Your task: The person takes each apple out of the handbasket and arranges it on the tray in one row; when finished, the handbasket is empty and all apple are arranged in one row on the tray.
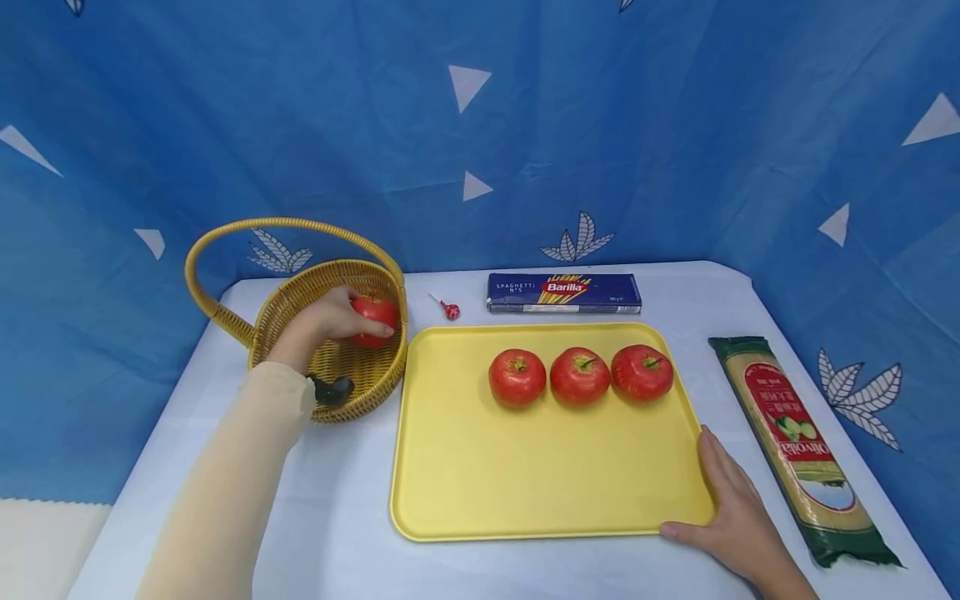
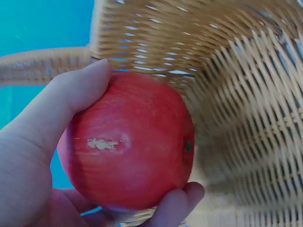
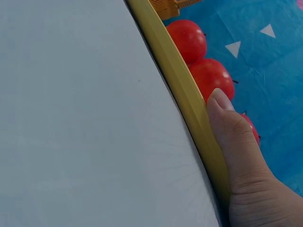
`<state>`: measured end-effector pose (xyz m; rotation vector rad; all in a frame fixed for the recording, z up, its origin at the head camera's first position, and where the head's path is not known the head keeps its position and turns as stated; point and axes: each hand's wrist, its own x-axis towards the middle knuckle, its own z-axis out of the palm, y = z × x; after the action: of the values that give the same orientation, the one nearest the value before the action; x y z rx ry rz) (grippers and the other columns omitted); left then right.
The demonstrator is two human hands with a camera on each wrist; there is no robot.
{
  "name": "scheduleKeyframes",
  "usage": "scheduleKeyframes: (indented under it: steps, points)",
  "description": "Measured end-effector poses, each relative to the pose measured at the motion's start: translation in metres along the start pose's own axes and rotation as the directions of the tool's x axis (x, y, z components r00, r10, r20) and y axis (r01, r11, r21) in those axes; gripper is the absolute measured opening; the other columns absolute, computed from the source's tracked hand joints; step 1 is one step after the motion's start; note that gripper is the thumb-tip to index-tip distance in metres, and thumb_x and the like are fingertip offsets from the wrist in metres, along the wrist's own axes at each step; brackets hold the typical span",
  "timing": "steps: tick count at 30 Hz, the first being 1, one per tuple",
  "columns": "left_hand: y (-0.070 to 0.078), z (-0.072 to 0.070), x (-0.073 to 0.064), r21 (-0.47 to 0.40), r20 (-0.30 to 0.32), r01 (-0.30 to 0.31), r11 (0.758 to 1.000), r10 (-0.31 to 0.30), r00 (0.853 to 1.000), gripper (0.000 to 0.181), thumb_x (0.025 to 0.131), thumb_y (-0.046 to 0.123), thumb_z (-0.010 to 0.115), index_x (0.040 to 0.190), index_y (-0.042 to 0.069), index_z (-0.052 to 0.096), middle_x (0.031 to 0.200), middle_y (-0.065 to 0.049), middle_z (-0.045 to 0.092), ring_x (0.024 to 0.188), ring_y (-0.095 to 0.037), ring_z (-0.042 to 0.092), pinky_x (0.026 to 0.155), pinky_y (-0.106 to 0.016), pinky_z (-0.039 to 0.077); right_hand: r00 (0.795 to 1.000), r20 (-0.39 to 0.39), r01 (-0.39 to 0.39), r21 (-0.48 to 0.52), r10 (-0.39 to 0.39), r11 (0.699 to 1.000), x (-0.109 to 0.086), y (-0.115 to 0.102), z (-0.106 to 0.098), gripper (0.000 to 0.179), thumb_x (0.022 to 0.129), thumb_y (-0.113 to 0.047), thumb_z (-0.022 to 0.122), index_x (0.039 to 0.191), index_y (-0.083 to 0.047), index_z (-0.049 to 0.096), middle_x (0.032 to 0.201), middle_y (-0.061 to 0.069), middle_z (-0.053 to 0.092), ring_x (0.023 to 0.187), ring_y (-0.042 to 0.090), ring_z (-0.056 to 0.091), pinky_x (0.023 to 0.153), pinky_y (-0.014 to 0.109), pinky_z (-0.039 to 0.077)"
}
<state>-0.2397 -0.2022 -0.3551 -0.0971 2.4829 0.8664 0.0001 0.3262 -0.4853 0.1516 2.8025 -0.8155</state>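
Note:
My left hand reaches into a yellow wicker basket with a tall hoop handle. Its thumb and fingers grip a red apple against the basket's inner right side, the thumb on one side and fingertips curled under the other. Whether the apple touches the basket bottom is hard to tell. Three red apples, the middle one among them, stand in a row on the yellow tray. At the tray's near right corner rests my right hand, fingers extended along the side edge and thumb against the rim.
Behind the tray lie a blue Barilla spaghetti box and a small red lollipop. A long green-ended pasta packet is to the right. Near my left wrist is a small black object. Blue cloth hangs around the white table.

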Motion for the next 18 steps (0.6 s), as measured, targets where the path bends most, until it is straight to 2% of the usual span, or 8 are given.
scheduleKeyframes:
  steps: [10, 14, 18]
  points:
    - [-0.003, -0.002, -0.047, 0.042, -0.086, -0.060, 0.997, 0.063, 0.994, 0.103, 0.075, 0.050, 0.081, 0.145, -0.002, 0.026, 0.136, -0.023, 0.046, 0.123, -0.041, 0.046, 0.096, -0.051, 0.053, 1.000, 0.005, 0.009, -0.007, -0.009, 1.000, 0.001, 0.001, -0.002, 0.142, 0.067, -0.063, 0.082, 0.156, -0.017, -0.018, 0.165, 0.019, -0.014, 0.145, 0.055, 0.004, 0.102, 0.080, 0.017]
    - [-0.005, 0.004, -0.069, 0.021, -0.128, -0.093, 0.995, 0.095, 0.987, 0.101, 0.074, 0.048, 0.082, 0.144, 0.001, 0.026, 0.136, -0.024, 0.045, 0.122, -0.043, 0.047, 0.091, -0.051, 0.056, 1.000, 0.008, 0.007, -0.006, -0.007, 1.000, 0.001, 0.001, -0.002, 0.142, 0.067, -0.063, 0.082, 0.156, -0.017, -0.018, 0.165, 0.019, -0.015, 0.145, 0.056, 0.004, 0.102, 0.080, 0.017]
    - [-0.003, 0.015, -0.092, -0.002, -0.173, -0.154, 0.988, 0.152, 0.973, 0.099, 0.074, 0.047, 0.083, 0.143, 0.004, 0.027, 0.135, -0.024, 0.047, 0.122, -0.043, 0.049, 0.086, -0.050, 0.058, 1.000, 0.000, 0.014, -0.006, -0.014, 1.000, 0.001, 0.002, -0.001, 0.141, 0.067, -0.063, 0.082, 0.156, -0.017, -0.018, 0.165, 0.019, -0.014, 0.146, 0.056, 0.004, 0.102, 0.080, 0.018]
